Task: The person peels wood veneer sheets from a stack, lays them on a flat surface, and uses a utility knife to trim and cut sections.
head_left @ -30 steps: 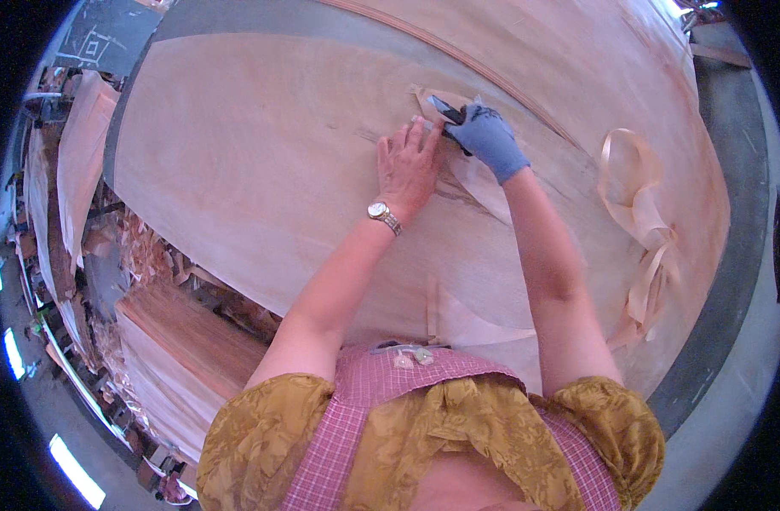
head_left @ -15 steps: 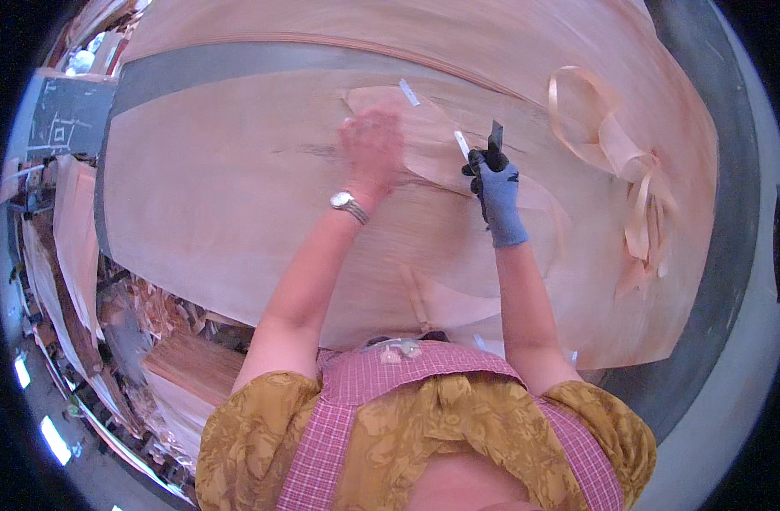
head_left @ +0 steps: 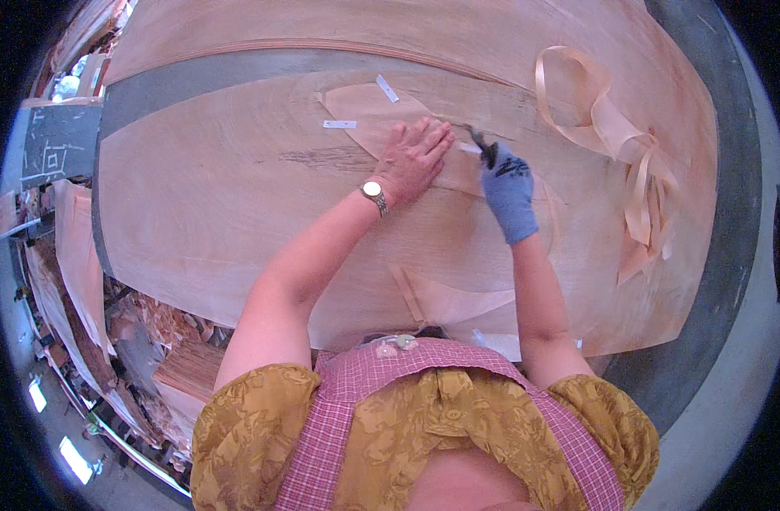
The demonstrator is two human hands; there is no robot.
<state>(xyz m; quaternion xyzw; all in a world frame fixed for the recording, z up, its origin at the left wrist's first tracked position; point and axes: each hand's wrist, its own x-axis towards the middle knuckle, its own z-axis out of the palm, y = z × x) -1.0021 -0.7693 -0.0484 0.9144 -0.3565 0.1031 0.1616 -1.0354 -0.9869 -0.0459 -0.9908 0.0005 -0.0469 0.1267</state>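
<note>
My bare left hand (head_left: 414,162), with a watch (head_left: 373,190) on the wrist, lies flat on a pale veneer patch (head_left: 369,106), fingers stretched out and holding nothing. The patch rests on a large veneer sheet (head_left: 203,187). Two short white tape strips cross its edges: one tape strip (head_left: 387,88) on the far side, another tape strip (head_left: 340,124) on the left. My right hand (head_left: 509,189), in a blue-grey glove, is closed round a dark flat-bladed knife (head_left: 477,136) just right of my left fingertips. A white strip (head_left: 470,147) shows beside the blade, partly hidden by the glove.
Curled veneer ribbons (head_left: 633,157) lie on the right of the sheet. A loose veneer offcut (head_left: 450,300) is near my apron. Stacked veneer sheets (head_left: 322,30) lie beyond a grey strip of table (head_left: 186,89). Wood scraps (head_left: 164,319) sit at the lower left.
My left hand has moved right and now rests flat, uncovering a tape strip on the patch's left edge. My right hand has shifted slightly right, with the knife tilted lower toward the sheet.
</note>
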